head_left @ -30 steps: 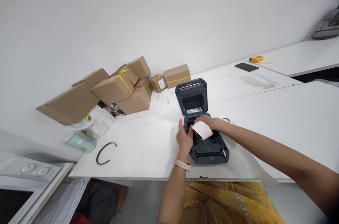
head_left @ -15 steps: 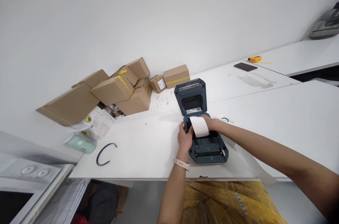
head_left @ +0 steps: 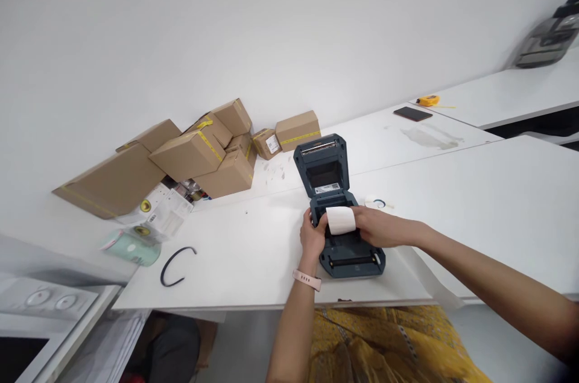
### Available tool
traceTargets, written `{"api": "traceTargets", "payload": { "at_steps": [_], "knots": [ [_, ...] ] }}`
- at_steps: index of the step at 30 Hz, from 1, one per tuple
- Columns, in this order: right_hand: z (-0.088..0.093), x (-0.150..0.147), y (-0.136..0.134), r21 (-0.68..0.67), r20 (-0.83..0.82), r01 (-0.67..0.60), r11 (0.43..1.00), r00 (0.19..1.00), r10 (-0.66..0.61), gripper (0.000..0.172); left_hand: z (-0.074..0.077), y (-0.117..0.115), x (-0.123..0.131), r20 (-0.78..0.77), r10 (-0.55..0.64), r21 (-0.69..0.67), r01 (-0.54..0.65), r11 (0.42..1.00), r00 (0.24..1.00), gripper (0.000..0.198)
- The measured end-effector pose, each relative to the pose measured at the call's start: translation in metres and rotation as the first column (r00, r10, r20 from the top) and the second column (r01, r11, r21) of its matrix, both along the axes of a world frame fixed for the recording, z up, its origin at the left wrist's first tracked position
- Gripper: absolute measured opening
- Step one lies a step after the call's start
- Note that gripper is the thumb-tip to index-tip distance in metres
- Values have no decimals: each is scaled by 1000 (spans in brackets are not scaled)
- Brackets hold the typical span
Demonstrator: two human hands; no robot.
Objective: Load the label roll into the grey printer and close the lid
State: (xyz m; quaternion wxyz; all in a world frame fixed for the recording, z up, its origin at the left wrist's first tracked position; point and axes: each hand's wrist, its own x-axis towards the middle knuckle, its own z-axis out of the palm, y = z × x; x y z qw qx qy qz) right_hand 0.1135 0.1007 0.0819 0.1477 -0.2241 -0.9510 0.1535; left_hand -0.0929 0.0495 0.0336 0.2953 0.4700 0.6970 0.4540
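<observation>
Head cam view, going left to right: way over on the left a big flat cardboard piece (head_left: 108, 181) lies by the wall. A mint-green roll (head_left: 131, 248) is on its side just in front of it, next to some loose printed packets (head_left: 163, 214), and a black curved band (head_left: 174, 262) sits on the white bench (head_left: 244, 250) nearby. Behind that there's a messy pile of cardboard boxes (head_left: 203, 154) with yellow tape, up against the wall. The actual action is mid-bench near the front edge, at a dark blue-grey label printer (head_left: 353, 253) with its lid flipped up and back. The left hand (head_left: 313, 237), pink watch strap (head_left: 306, 279) on that wrist, is curled in at the printer's left side with its fingertips on the left end of a white paper roll (head_left: 341, 219). That roll lies crosswise over the open bay, close to the hinge; can't tell if it's seated or just held there. The right hand (head_left: 377, 227) comes in from the other side, fingers loosely closed around the roll's right end, so both hands have it between them. A long white paper strip (head_left: 434, 286) lies beside the right forearm, running off the front edge. Further right and back, a dark phone (head_left: 408, 113) and a yellow tape measure (head_left: 427, 100) lie on the next bench (head_left: 452, 129). A blurry grey machine (head_left: 545, 45) sits at the far right.
</observation>
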Motion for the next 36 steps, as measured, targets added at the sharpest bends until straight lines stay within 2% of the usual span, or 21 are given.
{"api": "traceTargets", "payload": {
  "at_steps": [3, 5, 8, 12, 18, 21, 24, 26, 29, 31, 33, 35, 36],
  "knots": [
    [4, 7, -28, -111, -98, -36, 993, 995, 25, 29, 6, -7, 3, -35, -1, 19, 2, 1000, 999, 65],
    [-4, 7, -46, -131, -199, -39, 991, 980, 12, 29, 10, -18, 6, -75, 16, 80, -10, 997, 997, 63],
    [-28, 7, -69, -48, -343, -23, 999, 939, 5, 31, 13, -45, 12, -73, 10, 137, 0, 991, 997, 54],
    [-55, 9, -96, 99, -409, 53, 994, 912, -8, 42, 7, -82, 25, 33, -6, 95, 2, 995, 999, 54],
    [-62, 13, -125, 238, -447, 153, 959, 894, -32, 56, -3, -115, 44, 239, -27, 42, 18, 999, 971, 74],
    [-67, 11, -136, 225, -464, 183, 957, 884, -60, 59, -5, -122, 47, 298, -50, 78, 28, 997, 953, 79],
    [-66, 12, -145, 187, -485, 169, 968, 872, -59, 51, -5, -124, 48, 326, -58, 108, 24, 994, 944, 83],
    [-54, 16, -145, 116, -487, 148, 982, 870, -73, 42, -5, -125, 47, 341, -56, 107, 20, 994, 939, 86],
    [-16, 28, -124, -26, -542, 187, 982, 823, -171, 37, -5, -125, 47, 387, -72, 91, 40, 995, 919, 88],
    [18, 33, -92, -60, -639, 272, 960, 728, -247, 32, -8, -125, 46, 408, -77, 85, 46, 995, 910, 88],
    [53, 31, -47, -133, -701, 390, 911, 613, -365, 33, -11, -125, 47, 406, -69, 89, 35, 995, 911, 88],
    [82, 19, 1, -327, -654, 423, 845, 544, -526, 48, -14, -125, 47, 411, -65, 106, 24, 994, 909, 89],
    [93, 9, 23, -371, -623, 403, 837, 560, -546, 57, -15, -124, 48, 423, -66, 112, 21, 994, 904, 89]
  ]
}}
